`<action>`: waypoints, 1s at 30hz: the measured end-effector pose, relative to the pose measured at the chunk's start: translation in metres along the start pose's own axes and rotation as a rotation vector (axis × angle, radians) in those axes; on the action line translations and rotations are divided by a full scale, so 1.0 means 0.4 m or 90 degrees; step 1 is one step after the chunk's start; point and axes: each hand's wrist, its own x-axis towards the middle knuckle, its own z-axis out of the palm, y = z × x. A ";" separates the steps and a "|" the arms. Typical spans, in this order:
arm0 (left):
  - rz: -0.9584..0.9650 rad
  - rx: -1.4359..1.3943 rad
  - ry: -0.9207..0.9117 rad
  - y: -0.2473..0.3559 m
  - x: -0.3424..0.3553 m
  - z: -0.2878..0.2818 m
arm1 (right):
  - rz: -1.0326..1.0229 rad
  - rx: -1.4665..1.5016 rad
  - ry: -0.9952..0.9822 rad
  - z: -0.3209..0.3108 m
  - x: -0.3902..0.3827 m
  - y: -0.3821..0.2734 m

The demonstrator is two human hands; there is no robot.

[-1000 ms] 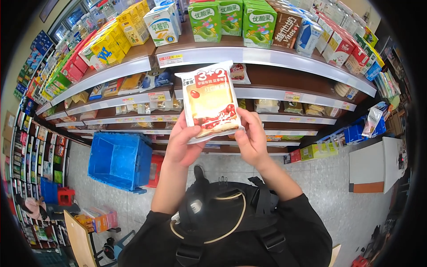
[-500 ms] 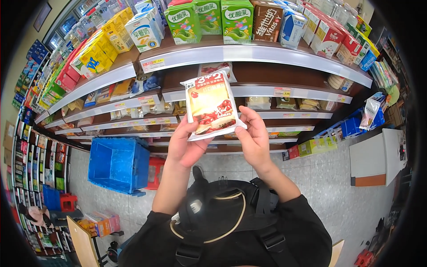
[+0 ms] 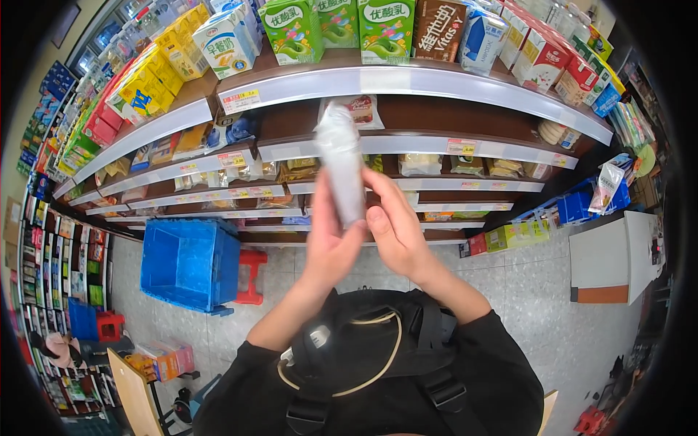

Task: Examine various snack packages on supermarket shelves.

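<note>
A small white plastic-wrapped pack of bread (image 3: pixel 340 163) is held up in front of the shelves, turned nearly edge-on and smeared by motion. My left hand (image 3: pixel 331 236) grips its lower part, fingers on the left side and thumb across the bottom. Close along its right side is my right hand (image 3: pixel 400 236), fingers stretched up and thumb apart; whether the fingertips touch the wrapper is hard to tell. Behind it, a similar pack with a red and white wrapper (image 3: pixel 361 110) lies on the shelf (image 3: pixel 472 120) under the drink cartons.
Green drink cartons (image 3: pixel 385 33), a brown carton (image 3: pixel 438 29) and a blue-white carton (image 3: pixel 483 40) stand on the top shelf. Lower tiers hold wrapped breads (image 3: pixel 420 163). On the floor at left are a blue crate (image 3: pixel 193 265) and a red stool (image 3: pixel 251 277); a white cabinet (image 3: pixel 600 258) stands right.
The bread pack has turned from its printed face to nearly edge-on. My right hand no longer pinches its lower right corner, and both hands have drawn closer together.
</note>
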 end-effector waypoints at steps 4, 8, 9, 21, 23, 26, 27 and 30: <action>0.066 0.351 -0.132 0.011 -0.021 -0.026 | 0.115 0.237 0.073 0.020 0.006 0.026; 0.089 0.337 -0.087 0.005 -0.006 -0.062 | 0.137 0.213 0.136 0.026 0.021 0.083; 0.068 0.240 0.000 -0.018 -0.013 -0.074 | 0.156 0.253 0.142 0.029 0.024 0.084; -0.292 -0.256 0.137 -0.106 -0.011 -0.192 | 0.420 0.764 0.084 0.111 0.040 0.139; -0.346 -0.206 0.059 -0.104 -0.010 -0.200 | 0.485 0.823 0.041 0.134 0.025 0.167; -0.307 -0.140 -0.077 -0.112 -0.002 -0.238 | 0.620 0.909 0.011 0.176 0.045 0.134; -0.321 -0.215 -0.078 -0.111 0.002 -0.252 | 0.599 0.779 -0.053 0.186 0.042 0.142; -0.325 -0.320 -0.037 -0.114 0.000 -0.281 | 0.534 0.591 -0.114 0.206 0.060 0.127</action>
